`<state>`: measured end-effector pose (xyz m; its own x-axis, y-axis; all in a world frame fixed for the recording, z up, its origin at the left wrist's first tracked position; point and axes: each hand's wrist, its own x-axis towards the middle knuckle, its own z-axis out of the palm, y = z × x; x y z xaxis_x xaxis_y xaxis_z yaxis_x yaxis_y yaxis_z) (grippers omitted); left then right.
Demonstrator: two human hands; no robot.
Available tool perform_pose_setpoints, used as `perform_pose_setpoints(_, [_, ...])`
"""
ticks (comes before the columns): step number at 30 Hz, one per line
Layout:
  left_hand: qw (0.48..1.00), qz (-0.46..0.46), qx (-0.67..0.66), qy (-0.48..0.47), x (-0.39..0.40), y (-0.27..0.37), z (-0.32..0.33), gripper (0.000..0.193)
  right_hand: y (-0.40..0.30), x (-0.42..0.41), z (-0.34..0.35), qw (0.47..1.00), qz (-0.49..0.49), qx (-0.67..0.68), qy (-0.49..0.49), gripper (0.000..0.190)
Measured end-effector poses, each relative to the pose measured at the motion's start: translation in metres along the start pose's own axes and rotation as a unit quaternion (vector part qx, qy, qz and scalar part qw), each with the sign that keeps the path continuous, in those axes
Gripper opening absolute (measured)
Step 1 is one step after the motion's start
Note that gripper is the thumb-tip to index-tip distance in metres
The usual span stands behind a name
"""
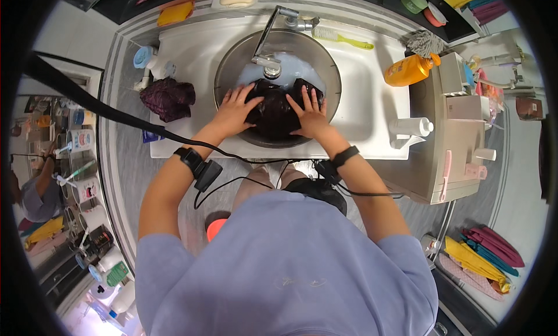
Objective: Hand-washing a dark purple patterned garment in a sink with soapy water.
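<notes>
A round metal basin (224,57) rests in the white sink (357,92), holding cloudy, sudsy water (301,65). Dark wet cloth (274,113) lies bunched in the basin's near half. My left hand (237,109) presses on the left of this cloth, its fingers spread. On the right side, my right hand (310,111) rests on the cloth with spread fingers too. Neither hand is closed around a fold. The chrome faucet (271,65) reaches over the basin, its spout beyond my hands. No stream of water shows beneath it.
A crumpled dark purple cloth (168,99) sits on the sink's left edge. Behind the basin lies a green-handled brush (344,38). An orange pump bottle (407,70) and a white bottle (409,126) lie at the right. A black cable (130,117) crosses the view near my forearms.
</notes>
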<state>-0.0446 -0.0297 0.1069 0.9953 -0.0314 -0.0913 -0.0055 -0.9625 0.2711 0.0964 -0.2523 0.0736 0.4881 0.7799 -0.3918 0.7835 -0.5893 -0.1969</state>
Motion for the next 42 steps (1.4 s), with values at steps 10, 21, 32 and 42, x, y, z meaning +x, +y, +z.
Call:
perform_pose_setpoints(10, [0.955, 0.044, 0.114, -0.269, 0.073, -0.040, 0.064, 0.099, -0.009, 0.056, 0.039, 0.996, 0.069, 0.006, -0.054, 0.105])
perform_pose_setpoints(21, [0.929, 0.035, 0.167, -0.329, 0.101, -0.073, 0.126, 0.080, 0.001, 0.095, 0.082, 0.996, 0.079, -0.015, -0.049, 0.065])
perform_pose_setpoints(32, [0.985, 0.075, -0.082, -0.135, 0.067, -0.079, 0.070, 0.046, 0.009, 0.075, 0.053, 0.993, 0.039, 0.041, -0.104, 0.061])
perform_pose_setpoints(42, [0.733, -0.312, -0.595, 0.107, 0.050, -0.173, -0.105, 0.038, 0.011, 0.035, 0.034, 0.990, 0.027, 0.095, -0.105, 0.084])
